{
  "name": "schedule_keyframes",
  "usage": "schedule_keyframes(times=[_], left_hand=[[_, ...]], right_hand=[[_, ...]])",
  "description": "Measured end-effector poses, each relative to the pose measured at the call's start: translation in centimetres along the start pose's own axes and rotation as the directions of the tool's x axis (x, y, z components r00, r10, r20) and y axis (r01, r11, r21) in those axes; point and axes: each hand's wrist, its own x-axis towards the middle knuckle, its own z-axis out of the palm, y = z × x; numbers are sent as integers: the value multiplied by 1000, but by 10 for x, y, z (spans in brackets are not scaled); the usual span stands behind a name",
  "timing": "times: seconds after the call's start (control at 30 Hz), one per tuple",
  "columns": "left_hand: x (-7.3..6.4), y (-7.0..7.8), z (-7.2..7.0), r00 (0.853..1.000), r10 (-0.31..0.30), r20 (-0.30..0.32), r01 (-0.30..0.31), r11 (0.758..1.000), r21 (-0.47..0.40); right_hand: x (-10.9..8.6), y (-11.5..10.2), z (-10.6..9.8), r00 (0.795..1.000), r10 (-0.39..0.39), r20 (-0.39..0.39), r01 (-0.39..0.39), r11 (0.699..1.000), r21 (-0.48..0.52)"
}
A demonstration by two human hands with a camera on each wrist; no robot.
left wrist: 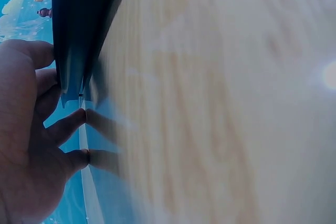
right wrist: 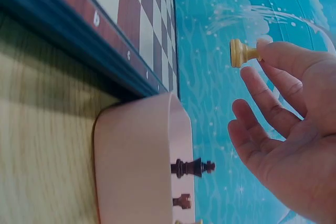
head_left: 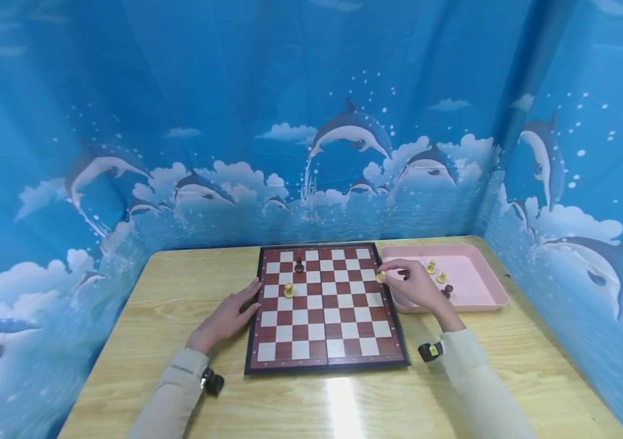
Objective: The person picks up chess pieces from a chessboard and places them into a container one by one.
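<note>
Thumb and fingertips of my right hand (head_left: 418, 285) pinch a small yellow chess piece (right wrist: 241, 53) by its upper part, base outward. In the head view that hand is at the chessboard's right edge, beside the pink tray; the piece's top is hidden by the fingers. My left hand (head_left: 229, 318) rests against the left edge of the red-and-white chessboard (head_left: 332, 332), its fingers extended and holding no piece. On the board's far left part stand a dark chess piece (head_left: 299, 266) and, nearer, a yellow chess piece (head_left: 289, 291).
Right of the board sits a pink tray (head_left: 495, 299) with several chess pieces, among them a dark king (right wrist: 193, 168) and a dark rook (right wrist: 182, 201). Both rest on a wooden table (head_left: 179, 277). A blue dolphin-print curtain (head_left: 234, 122) hangs behind and at the sides.
</note>
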Motion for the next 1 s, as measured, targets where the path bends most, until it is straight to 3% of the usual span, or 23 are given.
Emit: schedule_keyframes(times=[0.8, 1.0], left_hand=[[0, -1, 0, 1000, 12, -2, -12, 1000, -3], [0, -1, 0, 1000, 9, -2, -9, 1000, -2]], right_hand=[[-29, 23, -39, 988, 118, -100, -121, 992, -26], [-37, 30, -50, 985, 105, -138, -113, 992, -53]])
